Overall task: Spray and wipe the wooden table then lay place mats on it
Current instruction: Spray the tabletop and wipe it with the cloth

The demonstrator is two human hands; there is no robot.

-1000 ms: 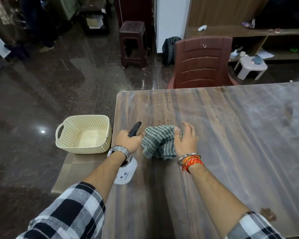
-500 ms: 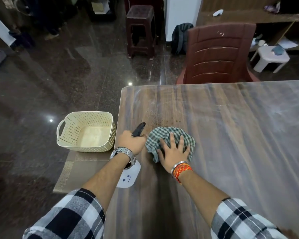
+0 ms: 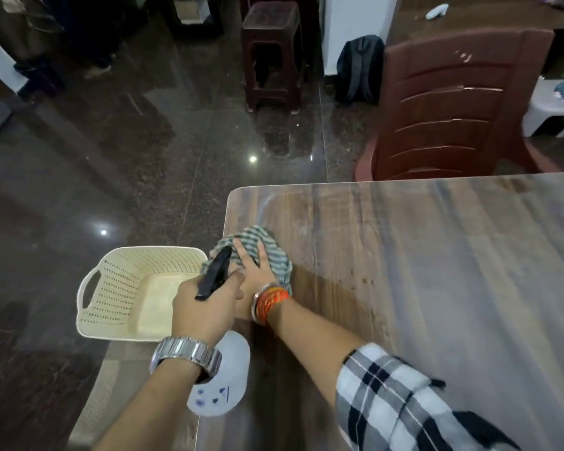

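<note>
A crumpled green-and-white checked cloth (image 3: pixel 273 252) is pressed against the glossy, wood-grained bench (image 3: pixel 437 288) near its far left corner, at mid-frame, by the right hand (image 3: pixel 257 271), whose fingers are spread flat. A rounded white plastic spray bottle (image 3: pixel 228 382) with a black trigger head is gripped by the left hand (image 3: pixel 205 309), fingers curled round its neck, just left of the cloth. At lower left, a cream perforated plastic basket (image 3: pixel 111 288) is set on a beige woven mat (image 3: pixel 95 402).

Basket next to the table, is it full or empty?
Empty, it seems: the basket shows only its bare cream floor; the left hand hides one corner.
</note>
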